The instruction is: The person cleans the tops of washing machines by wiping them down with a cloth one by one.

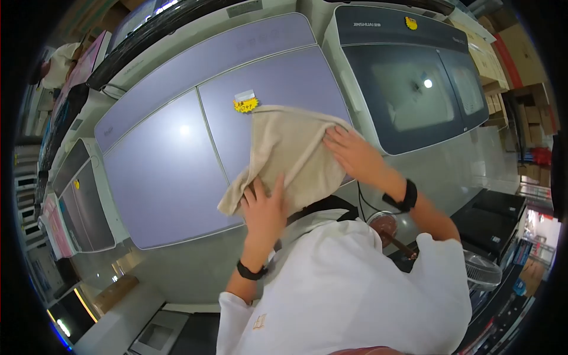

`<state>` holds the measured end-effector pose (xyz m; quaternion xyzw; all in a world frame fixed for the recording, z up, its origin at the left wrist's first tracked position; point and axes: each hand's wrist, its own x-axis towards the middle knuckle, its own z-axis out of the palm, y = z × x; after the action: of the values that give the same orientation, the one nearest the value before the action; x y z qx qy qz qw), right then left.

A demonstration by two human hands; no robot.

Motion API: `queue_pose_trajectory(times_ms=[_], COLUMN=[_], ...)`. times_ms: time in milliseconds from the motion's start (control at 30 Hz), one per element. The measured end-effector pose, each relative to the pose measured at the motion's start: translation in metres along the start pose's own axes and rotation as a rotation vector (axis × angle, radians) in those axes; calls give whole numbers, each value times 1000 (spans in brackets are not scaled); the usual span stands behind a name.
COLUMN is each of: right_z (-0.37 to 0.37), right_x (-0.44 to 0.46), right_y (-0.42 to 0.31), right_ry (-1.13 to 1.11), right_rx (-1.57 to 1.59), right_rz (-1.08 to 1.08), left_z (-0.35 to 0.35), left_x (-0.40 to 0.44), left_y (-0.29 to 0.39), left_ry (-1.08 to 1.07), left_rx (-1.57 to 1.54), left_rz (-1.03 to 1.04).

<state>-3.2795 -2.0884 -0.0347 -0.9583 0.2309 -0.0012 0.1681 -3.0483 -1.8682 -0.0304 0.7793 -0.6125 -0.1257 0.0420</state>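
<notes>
A beige cloth (pixel 293 145) lies spread over the right front part of a lavender washing machine lid (pixel 163 160). My left hand (pixel 263 204) rests on the cloth's lower left part, its fingers apart and pointing up. On the cloth's right edge lies my right hand (pixel 355 155), flat with fingers extended. Just above the cloth's top left corner, a yellow starburst price tag (pixel 246 105) is stuck to the lid. Black bands circle both wrists.
To the right stands a dark-topped washing machine (pixel 408 83) with a yellow tag. A smaller machine (pixel 89 204) is at the left. Cardboard boxes (pixel 535 109) are stacked far right. A clear round fan-like object (pixel 480 269) is by the right elbow.
</notes>
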Motion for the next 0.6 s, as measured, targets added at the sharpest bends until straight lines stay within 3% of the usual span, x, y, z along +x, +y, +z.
queue_pose_trajectory(times_ms=[100,200,300,500,600], right_z=[-5,-30,-22,-19,-20], right_x=[46,105,130,60,59], right_y=[51,62,62,66,83], right_ry=[232,7,90,57,-1], right_rx=[-277,-301,-18,-53,0], right_rz=[-264,-187,-149,-295,-205], left_z=[-7,-18,-18,1,1], left_x=[43,92,108,69,66], left_y=[-6,-11,-17,-6,-9], left_ry=[-66,-69,-47,25,-10], left_rx=[-85,-84,-84,-39,-103], left_rz=[28,-24,-116,-126,-136])
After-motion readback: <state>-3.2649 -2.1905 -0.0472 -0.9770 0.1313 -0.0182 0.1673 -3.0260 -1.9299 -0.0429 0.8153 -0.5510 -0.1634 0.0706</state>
